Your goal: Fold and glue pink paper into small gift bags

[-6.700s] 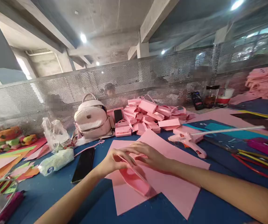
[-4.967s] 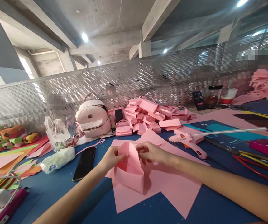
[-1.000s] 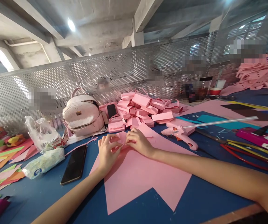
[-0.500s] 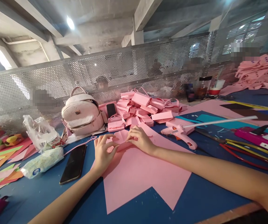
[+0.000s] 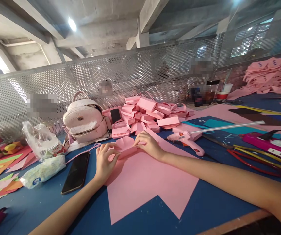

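Note:
Between my two hands is a small folded pink paper piece (image 5: 127, 148), its scalloped far edge standing up. My left hand (image 5: 105, 160) pinches its left end between thumb and fingers. At the right end, my right hand (image 5: 148, 145) grips it with thumb and fingertips closed. Beneath both hands a large sheet of pink paper (image 5: 150, 189) lies on the blue table, with a notch cut in its near edge. A pile of folded pink paper boxes (image 5: 147, 112), some with strap-like handles, stands just beyond my hands.
Right of my hands lie a pink glue gun (image 5: 187, 140) with a long glue stick, scissors (image 5: 258, 156) and a magenta power strip (image 5: 269, 143). To the left are a phone (image 5: 76, 173), a tissue pack (image 5: 43, 171) and a pale backpack (image 5: 85, 120). Behind runs a perforated metal screen (image 5: 130, 70).
My hands have drawn slightly apart along the folded pink paper, so more of it shows between them. The whole view has shifted a little.

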Motion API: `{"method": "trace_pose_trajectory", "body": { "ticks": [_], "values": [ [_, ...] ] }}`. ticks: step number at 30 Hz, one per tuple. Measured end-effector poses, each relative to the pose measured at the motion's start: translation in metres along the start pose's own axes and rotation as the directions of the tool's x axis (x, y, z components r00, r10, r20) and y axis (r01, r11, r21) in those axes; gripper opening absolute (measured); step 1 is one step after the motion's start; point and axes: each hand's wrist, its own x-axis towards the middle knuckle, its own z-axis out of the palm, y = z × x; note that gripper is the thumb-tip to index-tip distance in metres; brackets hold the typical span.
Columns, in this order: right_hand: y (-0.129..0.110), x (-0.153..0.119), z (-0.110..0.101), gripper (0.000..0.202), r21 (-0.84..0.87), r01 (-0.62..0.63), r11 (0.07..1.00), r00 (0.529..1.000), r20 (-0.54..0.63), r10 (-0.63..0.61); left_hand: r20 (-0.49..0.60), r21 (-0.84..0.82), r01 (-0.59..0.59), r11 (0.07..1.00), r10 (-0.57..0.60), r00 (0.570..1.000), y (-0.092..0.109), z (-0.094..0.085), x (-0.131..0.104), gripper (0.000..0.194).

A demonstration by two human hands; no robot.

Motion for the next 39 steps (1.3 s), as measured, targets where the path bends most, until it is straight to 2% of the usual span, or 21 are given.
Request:
{"method": "trace_pose_trajectory", "body": {
  "ticks": [8,15,21,26,31,34,37,39],
  "values": [
    [-0.008,0.000,0.001,0.009,-0.054,0.034,0.998,0.999,0.005,-0.034,-0.004,0.025,-0.011,1.000,0.011,1.000,0.005,0.000,0.002,0.017],
    [-0.028,-0.003,0.016,0.006,-0.087,0.089,0.992,0.994,0.070,-0.083,-0.018,0.049,-0.061,0.997,0.062,0.998,0.022,0.012,0.006,0.016],
    [-0.026,-0.003,0.014,0.011,-0.083,0.089,0.993,0.994,0.077,-0.082,-0.008,0.001,-0.072,0.997,0.072,0.997,0.020,0.011,0.006,0.020],
    [-0.018,-0.003,0.005,0.021,-0.078,0.085,0.993,0.995,0.064,-0.080,-0.019,-0.086,-0.016,0.996,0.015,1.000,0.013,0.003,0.004,0.020],
    [-0.014,-0.005,0.000,0.024,-0.027,0.073,0.997,0.994,0.081,-0.070,-0.011,-0.252,0.051,0.966,-0.055,0.998,0.010,-0.001,0.005,0.021],
    [-0.013,-0.006,-0.001,0.022,0.042,0.043,0.998,0.996,0.081,-0.046,-0.042,-0.353,0.134,0.926,-0.159,0.986,0.007,-0.001,0.006,0.007],
    [-0.013,-0.007,-0.001,0.021,0.125,-0.014,0.992,0.997,0.083,0.004,-0.018,-0.456,0.239,0.857,-0.277,0.961,0.003,0.003,0.008,0.026],
    [-0.014,-0.008,0.002,0.018,0.183,-0.066,0.981,0.994,0.097,0.048,0.058,-0.521,0.305,0.797,-0.323,0.945,0.003,0.005,0.010,0.027]
  ]
}}
